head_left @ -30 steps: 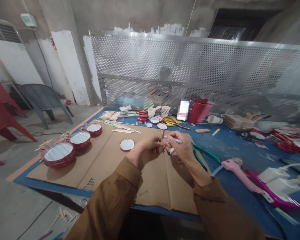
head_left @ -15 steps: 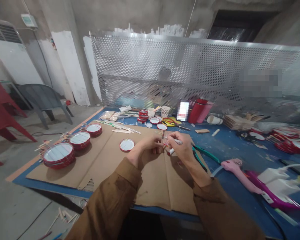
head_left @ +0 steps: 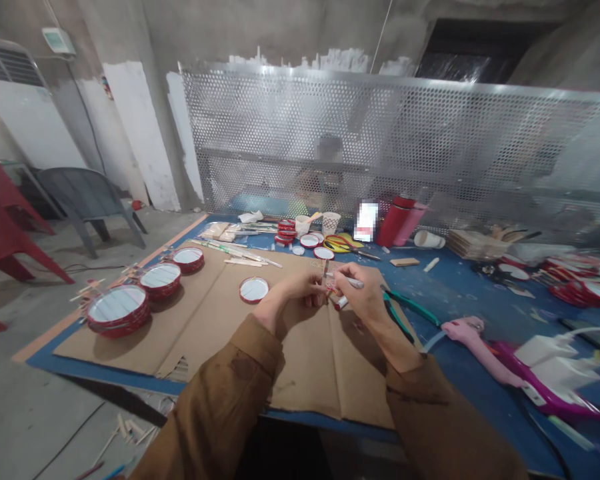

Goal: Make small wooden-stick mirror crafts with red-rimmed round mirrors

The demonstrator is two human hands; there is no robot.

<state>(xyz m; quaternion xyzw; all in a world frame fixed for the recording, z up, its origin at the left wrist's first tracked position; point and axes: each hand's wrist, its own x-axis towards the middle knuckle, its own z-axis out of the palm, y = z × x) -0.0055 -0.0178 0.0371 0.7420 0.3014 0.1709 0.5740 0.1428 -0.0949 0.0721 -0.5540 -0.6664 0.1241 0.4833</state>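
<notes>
My left hand point(head_left: 304, 288) is closed around a thin brown stick point(head_left: 326, 268) that stands up from its fingertips. Pinched in my right hand point(head_left: 367, 297) is a white marker point(head_left: 355, 283), its tip end close to the left fingertips. Just under the fingers shows a white piece with a red end point(head_left: 341, 303); whether it is held or lies on the board I cannot tell. Both hands are over the brown cardboard point(head_left: 300, 373). A round, red-rimmed white disc point(head_left: 254, 289) lies left of my left hand. Green-handled pliers point(head_left: 413, 308) rest beside my right wrist.
Red-rimmed round pieces with sticks, including a large one point(head_left: 117, 310), line the left edge. Toward the back stand a paper cup point(head_left: 331, 223), a lit phone point(head_left: 366, 222) and a red bottle point(head_left: 396, 220). A pink glue gun point(head_left: 480, 347) and purple power strip point(head_left: 545, 393) are at right.
Almost nothing differs. Both hands keep their place and their hold, with only slight shifts of the fingers and the marker.
</notes>
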